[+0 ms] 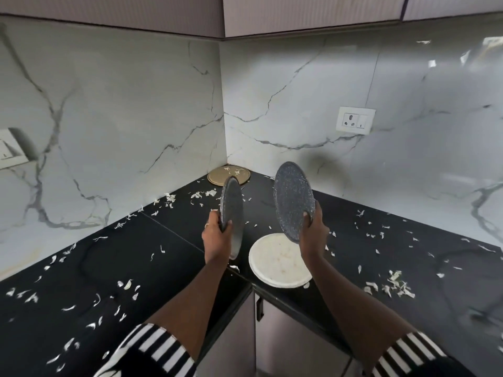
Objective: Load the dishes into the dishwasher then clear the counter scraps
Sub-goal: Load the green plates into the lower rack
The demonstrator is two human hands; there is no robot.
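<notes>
**Two speckled plates in hand, counter corner**

White plate (277, 261): flat on the black counter (174, 268), near edge, below both hands.
Left hand (217, 238): clenched on the lower rim of the left grey plate (232, 213), held upright, edge-on.
Right hand (313, 229): thumb and fingers pinching the right grey plate (294, 200), tilted, airborne.
Scraps (394, 287): strewn across the counter.
Brass plate (228, 174): far corner.
Risk: the rim-only pinches may slip, or the plates knock together. Dishwasher not in view.
</notes>
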